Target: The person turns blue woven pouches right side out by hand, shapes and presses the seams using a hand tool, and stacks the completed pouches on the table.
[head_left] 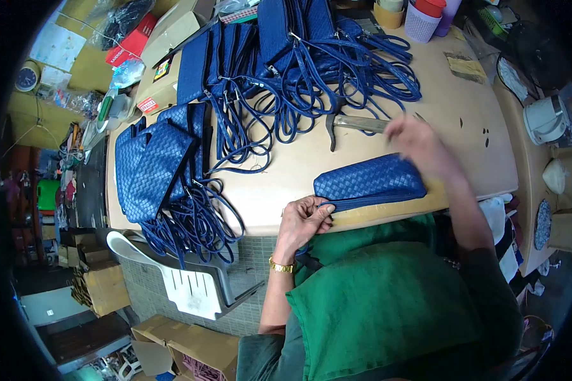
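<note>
A blue woven-pattern pouch [368, 179] lies at the table's front edge. At its left end my left hand [305, 219] has its fingers pinched on the pouch's edge or strap, with a gold watch band on the wrist. My right hand [416, 140] is above the pouch's right side, by the handle end of a hammer [362, 124]; its fingers are curled and blurred, and whether they touch the handle is unclear. The hammer lies on the table with its head to the left.
Stacked blue pouches with looped straps [299, 57] cover the back of the table [260, 197]. Another pile [152, 168] hangs over the left edge. Cups [421, 24] stand at the back right. A white plastic chair [190, 292] is at the lower left.
</note>
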